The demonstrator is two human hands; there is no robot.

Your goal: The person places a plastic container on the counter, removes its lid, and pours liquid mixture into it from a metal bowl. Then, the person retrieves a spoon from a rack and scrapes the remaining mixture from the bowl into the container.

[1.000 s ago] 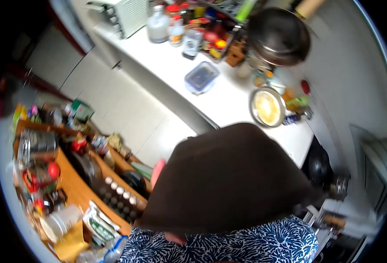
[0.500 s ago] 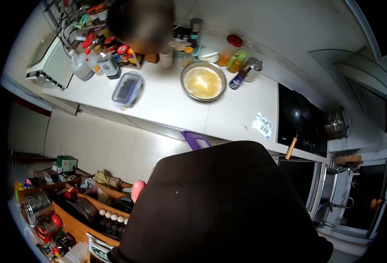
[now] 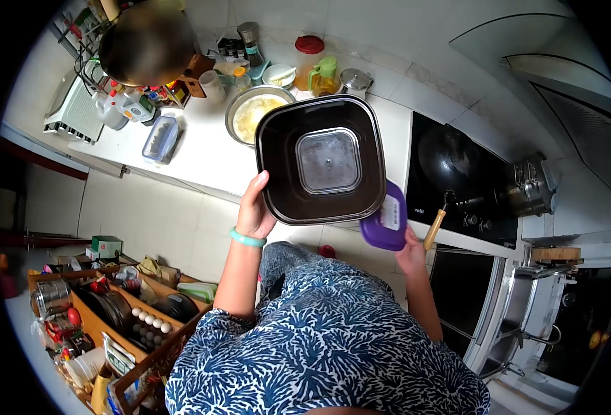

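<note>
Grips dark square container (image 3: 278, 159) by side in left hand (image 3: 254, 214), purple lid (image 3: 380, 232) in right hand (image 3: 411, 254); keep both pinches firm.

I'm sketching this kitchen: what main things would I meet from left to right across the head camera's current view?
White appliance, plastic box, steel bowl, dark container, purple lid, black wok, steel pot.
</note>
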